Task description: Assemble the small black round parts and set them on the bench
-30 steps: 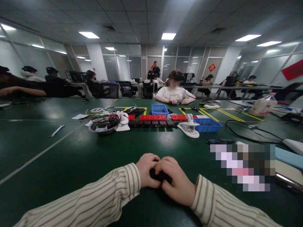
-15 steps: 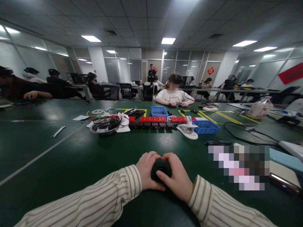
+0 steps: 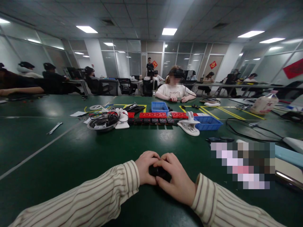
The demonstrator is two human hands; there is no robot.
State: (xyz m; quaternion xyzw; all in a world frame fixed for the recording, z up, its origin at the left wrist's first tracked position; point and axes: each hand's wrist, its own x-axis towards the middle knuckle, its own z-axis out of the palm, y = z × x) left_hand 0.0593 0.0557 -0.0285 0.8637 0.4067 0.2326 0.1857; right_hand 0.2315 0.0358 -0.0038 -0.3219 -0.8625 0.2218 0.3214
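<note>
My left hand (image 3: 146, 167) and my right hand (image 3: 176, 178) rest together on the green table (image 3: 71, 157) close to my body, both in striped sleeves. Between them sits a small black object (image 3: 159, 171), mostly covered. The fingers of both hands curl round it and the fingertips meet over its top. What the object is stays unclear.
Farther out lie a metal bowl of cables (image 3: 102, 123), a row of red and black blocks (image 3: 153, 117), two blue bins (image 3: 207, 123), a white clamp (image 3: 189, 126) and a wrench (image 3: 54, 128). A black cable (image 3: 251, 132) loops at right. A person (image 3: 174, 90) sits opposite; others sit at left.
My fingers have closed tighter over the black object, which showed more half a second ago. The camera has tilted slightly; both hands stay in the same place.
</note>
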